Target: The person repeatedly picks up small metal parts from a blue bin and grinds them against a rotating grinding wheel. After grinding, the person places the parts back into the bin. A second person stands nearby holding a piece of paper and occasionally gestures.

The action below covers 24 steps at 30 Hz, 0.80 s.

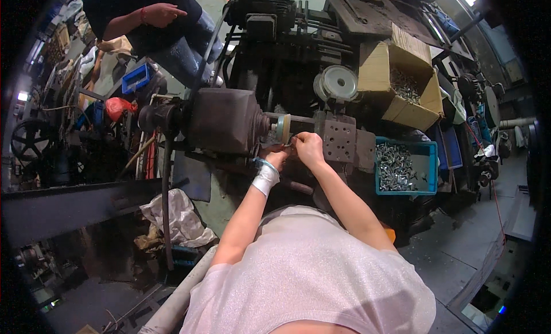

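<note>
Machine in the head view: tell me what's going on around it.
A person's left hand and right hand meet close together at the near side of the machine's wheel, seemingly on something too small to make out. To the right, a blue bin holds shiny metal parts, and a cardboard box beyond it holds more small pieces. Another person stands at the upper left, a finger extended.

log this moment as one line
left hand | right hand | hands: close together, near spindle wheel | grip: unclear | teal bin: metal parts
</note>
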Tool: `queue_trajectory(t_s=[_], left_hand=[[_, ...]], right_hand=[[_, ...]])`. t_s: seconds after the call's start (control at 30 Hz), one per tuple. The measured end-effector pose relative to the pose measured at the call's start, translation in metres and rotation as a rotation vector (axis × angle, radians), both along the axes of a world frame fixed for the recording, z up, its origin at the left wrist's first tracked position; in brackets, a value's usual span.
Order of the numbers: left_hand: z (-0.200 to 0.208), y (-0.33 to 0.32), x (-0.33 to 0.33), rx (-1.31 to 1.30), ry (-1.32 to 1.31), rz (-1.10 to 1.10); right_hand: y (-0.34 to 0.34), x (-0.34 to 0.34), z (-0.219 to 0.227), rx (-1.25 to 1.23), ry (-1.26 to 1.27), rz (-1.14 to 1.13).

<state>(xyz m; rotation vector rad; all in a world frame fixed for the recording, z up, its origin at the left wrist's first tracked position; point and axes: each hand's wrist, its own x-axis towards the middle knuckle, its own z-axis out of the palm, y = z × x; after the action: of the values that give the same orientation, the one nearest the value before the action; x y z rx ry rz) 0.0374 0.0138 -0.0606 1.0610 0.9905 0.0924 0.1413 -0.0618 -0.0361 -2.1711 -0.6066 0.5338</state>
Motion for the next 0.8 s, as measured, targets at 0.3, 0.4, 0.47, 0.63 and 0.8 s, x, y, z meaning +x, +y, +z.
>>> queue_trajectory(t_s=[0.3,0.4,0.47,0.63,0.8], left_hand=[[-0.013,-0.003,0.004,-0.019,-0.131,0.104],[-0.006,-0.002,0.002,-0.071,-0.111,0.074],[-0.032,-0.001,0.003,0.012,-0.195,0.080],[-0.018,-0.002,0.001,-0.045,-0.100,0.103],[-0.021,0.000,0.000,-0.014,-0.174,0.070]], right_hand=[[0.004,-0.006,-0.002,0.033,-0.060,-0.050],[0.005,-0.010,0.002,0.025,-0.096,-0.062],[0.007,-0.012,0.008,0.015,-0.085,-0.058],[0.006,-0.012,0.004,0.039,-0.020,-0.091],[0.004,-0.013,0.000,0.079,-0.014,-0.103]])
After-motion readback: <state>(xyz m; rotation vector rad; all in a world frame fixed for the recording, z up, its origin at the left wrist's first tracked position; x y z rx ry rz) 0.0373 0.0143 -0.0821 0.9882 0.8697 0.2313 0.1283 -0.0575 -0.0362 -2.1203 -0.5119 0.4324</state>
